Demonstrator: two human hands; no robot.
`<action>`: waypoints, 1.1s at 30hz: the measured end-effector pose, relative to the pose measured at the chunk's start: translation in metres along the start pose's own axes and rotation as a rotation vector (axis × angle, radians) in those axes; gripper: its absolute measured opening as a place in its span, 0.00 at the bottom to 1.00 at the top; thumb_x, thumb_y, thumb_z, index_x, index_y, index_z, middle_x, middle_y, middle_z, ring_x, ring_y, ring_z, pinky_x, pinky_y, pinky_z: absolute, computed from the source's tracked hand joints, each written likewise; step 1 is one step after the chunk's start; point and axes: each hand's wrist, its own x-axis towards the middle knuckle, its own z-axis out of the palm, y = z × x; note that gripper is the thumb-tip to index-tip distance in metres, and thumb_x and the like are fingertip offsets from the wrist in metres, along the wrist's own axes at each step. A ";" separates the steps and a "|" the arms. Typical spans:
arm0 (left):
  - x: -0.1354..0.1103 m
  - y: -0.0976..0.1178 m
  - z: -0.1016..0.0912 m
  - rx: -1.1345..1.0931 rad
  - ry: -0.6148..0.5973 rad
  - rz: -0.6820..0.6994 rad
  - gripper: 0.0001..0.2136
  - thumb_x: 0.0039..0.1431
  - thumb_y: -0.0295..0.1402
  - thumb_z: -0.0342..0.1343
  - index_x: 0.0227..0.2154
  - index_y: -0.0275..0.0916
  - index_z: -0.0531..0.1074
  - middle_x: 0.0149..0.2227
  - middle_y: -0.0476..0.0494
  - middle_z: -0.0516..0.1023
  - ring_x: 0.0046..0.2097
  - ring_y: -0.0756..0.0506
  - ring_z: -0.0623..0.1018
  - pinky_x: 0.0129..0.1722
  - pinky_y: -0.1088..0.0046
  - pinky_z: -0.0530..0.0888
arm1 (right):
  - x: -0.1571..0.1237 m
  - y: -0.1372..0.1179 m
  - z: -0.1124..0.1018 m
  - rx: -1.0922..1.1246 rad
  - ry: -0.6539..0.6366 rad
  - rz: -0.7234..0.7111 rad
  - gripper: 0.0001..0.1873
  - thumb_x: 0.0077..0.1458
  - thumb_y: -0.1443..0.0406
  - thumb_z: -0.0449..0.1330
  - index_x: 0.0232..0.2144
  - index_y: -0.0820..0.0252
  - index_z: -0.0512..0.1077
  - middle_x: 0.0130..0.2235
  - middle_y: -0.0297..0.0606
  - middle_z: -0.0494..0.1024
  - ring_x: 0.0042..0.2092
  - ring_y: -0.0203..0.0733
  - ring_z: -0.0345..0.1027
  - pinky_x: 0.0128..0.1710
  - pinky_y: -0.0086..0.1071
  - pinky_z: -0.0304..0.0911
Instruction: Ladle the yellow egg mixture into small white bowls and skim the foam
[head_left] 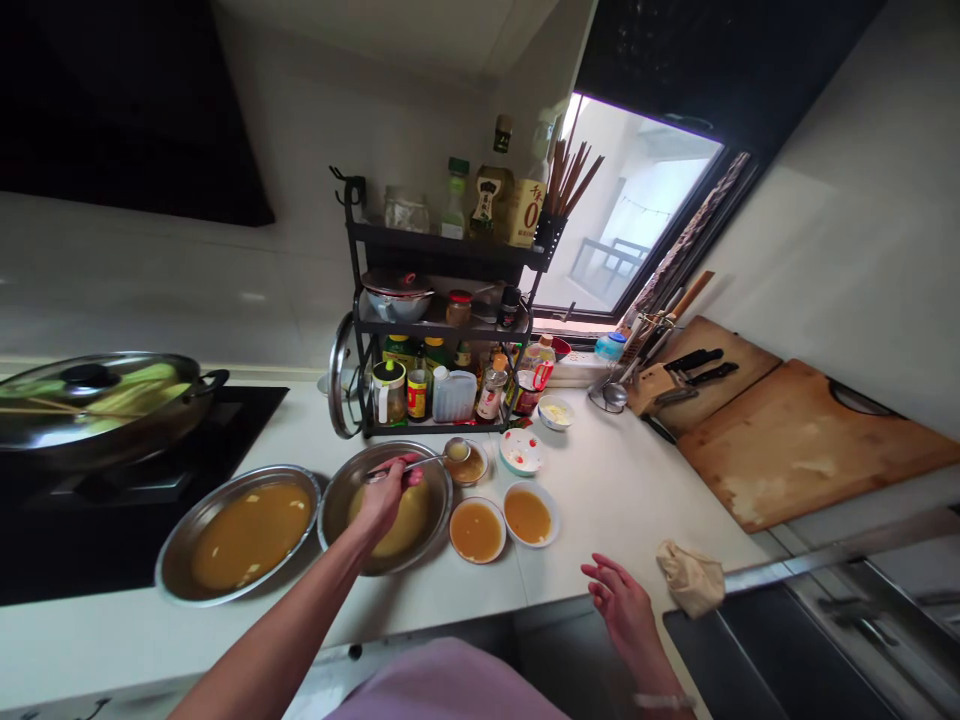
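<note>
My left hand (388,496) is closed around the handle of a metal ladle (457,450), above a steel basin (444,510) that holds yellowish-brown liquid. The ladle's bowl, with some liquid in it, is over a small bowl (474,474) behind the basin's right side. Two more bowls of orange-brown liquid, a left one (477,531) and a white one (529,514), stand nearer to me. My right hand (619,600) hangs by the counter's front edge with its fingers apart and nothing in it. To the left is a wide metal dish (251,535) of brown liquid with pale bits.
A lidded pan (105,400) sits on the black stove at left. Behind the bowls stands a black rack (442,325) of bottles and jars. A dotted bowl (521,452), knife block (651,388), cutting board (810,440) and cloth (691,578) by the sink are on the right.
</note>
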 end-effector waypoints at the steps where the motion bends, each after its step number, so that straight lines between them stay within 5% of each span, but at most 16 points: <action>1: -0.003 0.003 -0.004 -0.014 0.004 -0.001 0.12 0.59 0.35 0.47 0.36 0.36 0.74 0.27 0.39 0.81 0.30 0.43 0.81 0.39 0.61 0.78 | 0.000 0.000 0.001 0.001 -0.005 0.006 0.22 0.31 0.60 0.69 0.33 0.60 0.73 0.29 0.41 0.80 0.23 0.36 0.67 0.19 0.26 0.60; 10: -0.040 0.013 -0.058 -0.073 0.094 -0.003 0.18 0.54 0.42 0.55 0.38 0.31 0.75 0.27 0.41 0.80 0.28 0.46 0.78 0.34 0.68 0.78 | 0.014 0.008 0.012 0.023 0.010 0.041 0.26 0.28 0.62 0.69 0.35 0.63 0.72 0.26 0.40 0.80 0.22 0.34 0.67 0.19 0.24 0.59; 15: -0.065 0.013 -0.087 0.161 0.028 0.061 0.19 0.57 0.45 0.52 0.40 0.33 0.74 0.29 0.41 0.80 0.28 0.45 0.79 0.30 0.67 0.78 | 0.023 0.020 0.012 -0.026 0.029 0.031 0.24 0.30 0.62 0.67 0.34 0.63 0.71 0.26 0.38 0.79 0.22 0.35 0.67 0.19 0.25 0.59; 22: -0.083 0.002 -0.109 0.768 -0.156 0.535 0.14 0.64 0.37 0.46 0.42 0.39 0.75 0.26 0.46 0.77 0.28 0.49 0.77 0.32 0.74 0.76 | 0.033 0.031 0.014 -0.191 0.068 -0.141 0.23 0.33 0.59 0.65 0.35 0.63 0.71 0.25 0.34 0.77 0.21 0.36 0.66 0.17 0.27 0.60; 26: -0.082 -0.005 -0.108 0.812 -0.134 0.673 0.13 0.63 0.35 0.48 0.45 0.39 0.74 0.34 0.41 0.79 0.35 0.47 0.79 0.37 0.72 0.77 | 0.036 0.036 0.020 -0.269 0.087 -0.232 0.22 0.34 0.57 0.64 0.34 0.62 0.72 0.24 0.31 0.75 0.20 0.35 0.64 0.16 0.27 0.60; 33: -0.061 0.006 -0.054 0.375 -0.031 0.291 0.18 0.63 0.41 0.46 0.44 0.34 0.74 0.30 0.41 0.79 0.28 0.47 0.78 0.31 0.71 0.77 | 0.033 0.056 0.035 -0.298 0.047 -0.221 0.20 0.36 0.56 0.64 0.33 0.62 0.73 0.22 0.31 0.74 0.20 0.36 0.65 0.17 0.27 0.60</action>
